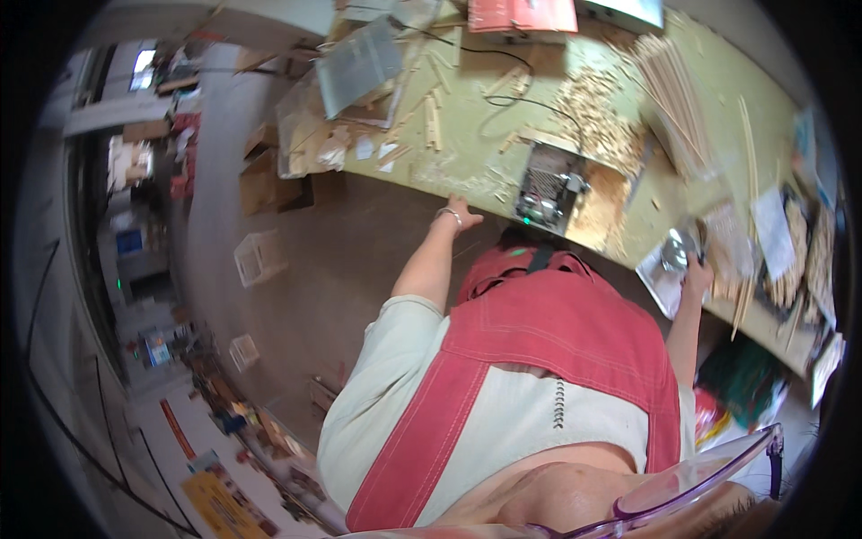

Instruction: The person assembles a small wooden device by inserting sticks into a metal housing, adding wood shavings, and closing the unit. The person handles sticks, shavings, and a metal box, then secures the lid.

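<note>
Glassy round object (pixel 676 251) lies at the front edge of the green worktable (pixel 480 144), toward its right end, over a white sheet or tray (pixel 658 280) that juts past the edge. Right hand (pixel 698 272) is at this object; blur prevents telling whether its fingers are clamped on it or merely touching. Left hand (pixel 461 216) is at the table's front edge, thumb and fingers apart, holding nothing visible.

Surroundings: a small machine (pixel 546 190) with a lit green lamp sits at the edge between the two hands. Wood shavings (pixel 588 112) are heaped behind it, and a black cable (pixel 530 101) loops across the surface toward it. A bundle of thin sticks (pixel 673 99) lies farther back on the right.

Obstructions noted: a crumpled clear bag (pixel 729 238) lies just beside the right hand, and long loose sticks (pixel 745 301) overhang the edge next to it. Toward the left end, a translucent panel (pixel 361 67) leans among scraps. A cardboard box (pixel 269 186) stands below that end.
</note>
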{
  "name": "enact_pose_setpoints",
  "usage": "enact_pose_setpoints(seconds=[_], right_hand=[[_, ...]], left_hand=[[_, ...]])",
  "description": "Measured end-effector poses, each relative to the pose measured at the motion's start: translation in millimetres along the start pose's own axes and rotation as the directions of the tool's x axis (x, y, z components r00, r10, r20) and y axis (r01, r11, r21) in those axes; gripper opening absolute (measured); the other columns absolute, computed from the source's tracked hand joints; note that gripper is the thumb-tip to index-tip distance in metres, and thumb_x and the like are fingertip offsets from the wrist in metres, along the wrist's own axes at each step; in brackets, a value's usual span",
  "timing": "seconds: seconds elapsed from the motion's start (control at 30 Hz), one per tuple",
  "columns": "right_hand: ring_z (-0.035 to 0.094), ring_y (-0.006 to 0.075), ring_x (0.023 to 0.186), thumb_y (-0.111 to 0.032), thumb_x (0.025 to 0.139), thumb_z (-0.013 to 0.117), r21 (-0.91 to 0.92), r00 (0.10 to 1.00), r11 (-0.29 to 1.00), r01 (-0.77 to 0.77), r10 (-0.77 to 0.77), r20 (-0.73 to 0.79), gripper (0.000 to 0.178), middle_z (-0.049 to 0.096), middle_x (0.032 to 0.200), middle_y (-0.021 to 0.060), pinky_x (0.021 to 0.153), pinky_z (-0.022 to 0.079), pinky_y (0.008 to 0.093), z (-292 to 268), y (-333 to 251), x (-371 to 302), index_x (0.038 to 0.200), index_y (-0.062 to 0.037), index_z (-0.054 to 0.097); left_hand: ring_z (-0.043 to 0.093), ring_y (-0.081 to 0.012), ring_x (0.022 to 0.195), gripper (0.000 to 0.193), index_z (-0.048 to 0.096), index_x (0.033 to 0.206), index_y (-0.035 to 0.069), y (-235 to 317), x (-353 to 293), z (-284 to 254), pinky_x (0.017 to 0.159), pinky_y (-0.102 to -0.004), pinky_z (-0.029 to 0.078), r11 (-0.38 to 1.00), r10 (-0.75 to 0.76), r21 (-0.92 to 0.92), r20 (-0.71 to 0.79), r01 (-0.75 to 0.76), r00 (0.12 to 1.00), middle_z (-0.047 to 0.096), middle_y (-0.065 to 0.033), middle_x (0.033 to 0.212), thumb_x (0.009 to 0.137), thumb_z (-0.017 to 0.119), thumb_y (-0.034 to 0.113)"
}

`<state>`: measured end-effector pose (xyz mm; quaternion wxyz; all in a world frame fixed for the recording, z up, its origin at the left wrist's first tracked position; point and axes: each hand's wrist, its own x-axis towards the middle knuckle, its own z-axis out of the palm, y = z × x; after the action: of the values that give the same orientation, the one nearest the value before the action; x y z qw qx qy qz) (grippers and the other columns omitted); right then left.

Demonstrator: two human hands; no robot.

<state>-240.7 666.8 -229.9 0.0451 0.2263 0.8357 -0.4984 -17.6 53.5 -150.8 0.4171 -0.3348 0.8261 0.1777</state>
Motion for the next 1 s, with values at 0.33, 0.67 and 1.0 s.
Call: enact_pose_setpoints(seconds=[0.33,0.67,1.0], right_hand=[[0.04,0.0123,0.041,-0.021,0.084,0.074,0.06,0.984,0.991,-0.122,0.128,-0.123,0.024,0.05,0.063,0.0022,0.033,0.03,0.0301,4.7,-41.2,-47.5,0.085,-0.0018,0.06],[0.054,0.0191,0.066,-0.022,0.087,0.07,0.066,0.947,0.997,-0.035,0.054,-0.317,0.032,0.065,0.08,0.0092,0.063,0.045,0.0384,34.8,-58.6,-118.8,0.086,0.0089,0.065],[0.044,0.0118,0.045,-0.041,0.095,0.062,0.492,0.977,0.846,-0.205,0.148,0.152,0.038,0.046,0.057,-0.0014,0.041,0.038,0.0277,189.4,-234.9,-256.0,0.07,-0.0136,0.051]], left_hand=[[0.038,-0.0396,0.139,0.098,0.019,0.153,0.002,9.7,-30.0,-11.2,0.112,-0.042,0.037,0.993,0.018,-0.117,-0.018,-0.02,1.0,0.0,-0.0229,0.161,0.081,0.07,0.044],[0.057,-0.0345,0.122,0.057,0.054,0.135,0.005,-64.9,-17.3,21.2,0.102,-0.0377,0.047,0.746,0.295,-0.453,-0.432,-0.488,0.852,0.038,-0.021,0.151,0.084,0.069,0.029],[0.068,-0.0147,0.079,0.025,0.067,0.113,0.003,-283.0,44.0,-3.4,0.071,-0.0288,0.056,0.16,-0.199,-0.854,-0.519,-0.495,0.831,0.071,-0.0085,0.097,0.091,0.064,0.014]])
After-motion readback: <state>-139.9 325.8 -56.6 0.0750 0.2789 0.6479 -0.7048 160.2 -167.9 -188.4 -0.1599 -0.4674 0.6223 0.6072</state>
